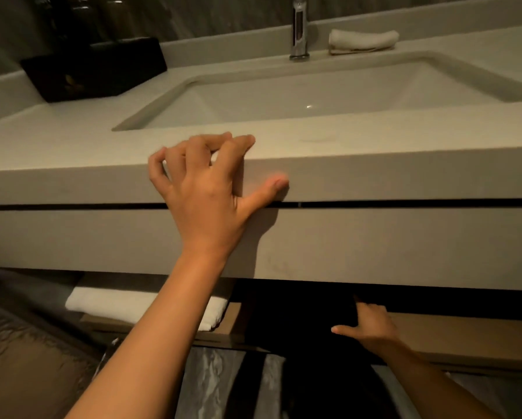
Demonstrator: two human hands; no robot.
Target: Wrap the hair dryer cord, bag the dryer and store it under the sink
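My left hand (205, 189) rests on the front edge of the pale vanity counter (404, 176), fingers spread on top and thumb on the front face. It holds nothing. Below the vanity, my right hand (371, 328) lies with fingers apart against a black bag-like mass (299, 319) on the low wooden shelf (465, 337). The thumb points left, and the fingertips reach up into the shadow under the drawer front. The hair dryer and its cord are hidden, and the dark swallows the black mass's details.
The rectangular sink basin (299, 98) has a chrome tap (299, 28) behind it. A rolled white cloth (362, 40) lies right of the tap; a black box (96, 68) stands at back left. A folded white towel (138, 306) lies on the shelf's left part.
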